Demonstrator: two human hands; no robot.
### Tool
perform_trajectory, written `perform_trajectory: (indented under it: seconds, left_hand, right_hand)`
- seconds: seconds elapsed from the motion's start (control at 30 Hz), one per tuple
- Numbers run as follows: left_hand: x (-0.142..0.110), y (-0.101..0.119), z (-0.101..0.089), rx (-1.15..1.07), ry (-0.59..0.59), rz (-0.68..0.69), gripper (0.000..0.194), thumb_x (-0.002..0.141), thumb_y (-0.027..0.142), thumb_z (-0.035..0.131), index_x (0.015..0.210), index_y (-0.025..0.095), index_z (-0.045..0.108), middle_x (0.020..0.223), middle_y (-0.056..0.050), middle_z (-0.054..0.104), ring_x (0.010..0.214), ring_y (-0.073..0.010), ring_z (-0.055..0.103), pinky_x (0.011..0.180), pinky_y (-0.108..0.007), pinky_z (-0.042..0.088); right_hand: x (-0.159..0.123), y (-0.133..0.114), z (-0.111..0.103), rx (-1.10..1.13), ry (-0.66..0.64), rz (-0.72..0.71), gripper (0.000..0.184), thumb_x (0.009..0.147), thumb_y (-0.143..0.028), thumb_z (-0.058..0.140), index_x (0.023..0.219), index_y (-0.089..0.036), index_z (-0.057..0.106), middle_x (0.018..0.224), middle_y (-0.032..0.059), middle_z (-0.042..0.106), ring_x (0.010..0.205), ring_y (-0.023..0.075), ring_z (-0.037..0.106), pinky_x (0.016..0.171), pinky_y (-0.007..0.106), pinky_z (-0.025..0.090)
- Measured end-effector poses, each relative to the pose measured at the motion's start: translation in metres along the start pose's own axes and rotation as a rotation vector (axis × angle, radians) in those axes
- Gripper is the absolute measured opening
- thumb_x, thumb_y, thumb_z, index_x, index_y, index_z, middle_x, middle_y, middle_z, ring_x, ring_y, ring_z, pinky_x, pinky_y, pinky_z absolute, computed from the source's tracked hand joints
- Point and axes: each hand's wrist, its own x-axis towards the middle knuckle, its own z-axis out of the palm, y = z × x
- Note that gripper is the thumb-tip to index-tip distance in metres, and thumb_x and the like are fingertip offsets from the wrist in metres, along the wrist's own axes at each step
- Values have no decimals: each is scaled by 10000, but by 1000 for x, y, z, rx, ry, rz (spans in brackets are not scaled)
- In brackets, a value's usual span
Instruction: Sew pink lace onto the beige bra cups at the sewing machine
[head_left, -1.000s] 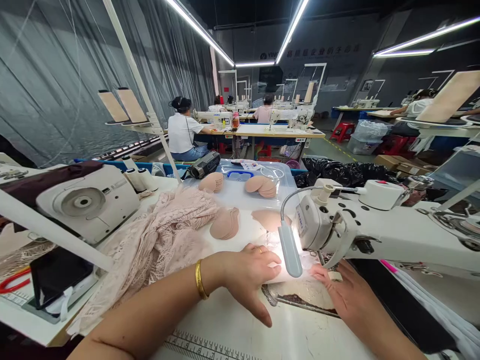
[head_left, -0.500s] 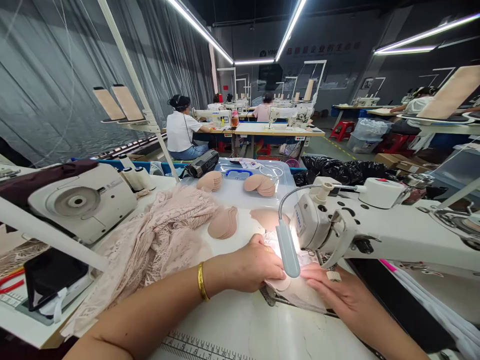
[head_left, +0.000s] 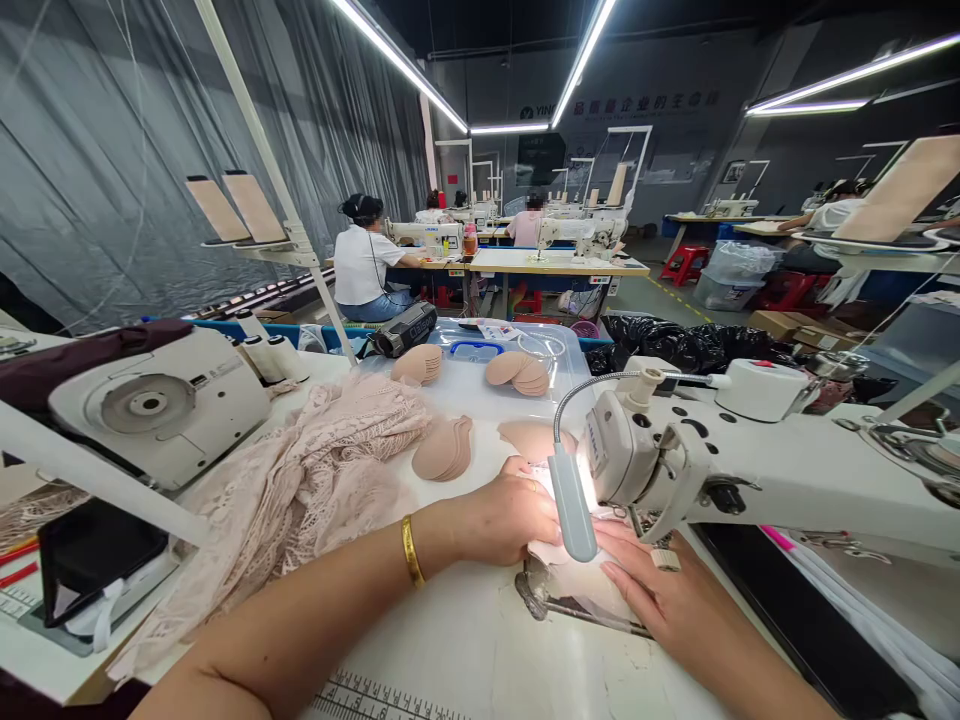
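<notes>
My left hand (head_left: 504, 518), a gold bangle (head_left: 412, 551) on its wrist, is closed with bent fingers on a pale pink fabric piece (head_left: 581, 580) at the sewing machine (head_left: 622, 440). My right hand (head_left: 667, 590) lies flat with fingers stretched out over the right side of the same fabric, under the machine head. A small grey lamp (head_left: 573, 505) lights the work and hides the needle area and some left fingertips. Just beyond my left hand lies a larger beige cup-shaped piece (head_left: 529, 438).
Left of my hands are a stack of beige pads (head_left: 444, 450) and a heap of pink lace (head_left: 322, 450). More pads (head_left: 519, 371) sit on a clear plastic box lid (head_left: 465, 395). A thread stand (head_left: 259, 130) rises at left. Co-workers sit at machines further off.
Both hands have shifted slightly left and away from me with the fabric. More of the metal-edged plate at the machine bed's front left shows now.
</notes>
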Motion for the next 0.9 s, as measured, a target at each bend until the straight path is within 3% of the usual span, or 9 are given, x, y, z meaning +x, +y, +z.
perform_trajectory:
  seconds: [0.2,0.43,0.67,0.8,0.9]
  left_hand:
    - [-1,3,-2,44,-4,-8,238,730,-54,597,756,183,581,862,12,696,825,-188,535,799,-381,228]
    - [0,-2,8,32,2,-28,231,697,-44,611,758,178,601,848,13,704,854,-189,565,810,-393,219]
    - [0,-4,12,42,-1,-40,204,707,-26,615,742,174,591,831,6,700,819,-182,556,811,-410,232]
    - [-2,0,10,54,3,-32,209,742,-17,628,780,188,608,880,-2,716,873,-206,566,817,-408,244]
    - [-3,2,10,100,8,-29,202,764,9,649,816,203,626,902,-14,721,865,-217,557,806,-396,243]
  right_hand:
    - [1,0,-1,0,3,-34,404,1138,-377,425,1432,-313,695,1455,70,702,1371,314,622,1117,539,570]
    - [0,-8,-17,11,246,-135,268,1128,-335,457,1203,-295,712,1140,51,796,1048,259,770,914,406,652]
    - [-2,3,-11,36,230,-54,221,1125,-337,477,1265,-269,635,1218,86,769,1123,264,771,788,348,668]
    - [-1,-5,-11,77,253,-3,230,1142,-376,451,1236,-268,631,1230,84,759,1127,275,760,852,376,651]
    - [-1,-12,-12,97,266,28,237,1149,-391,434,1223,-277,627,1217,71,757,1070,264,766,814,372,645]
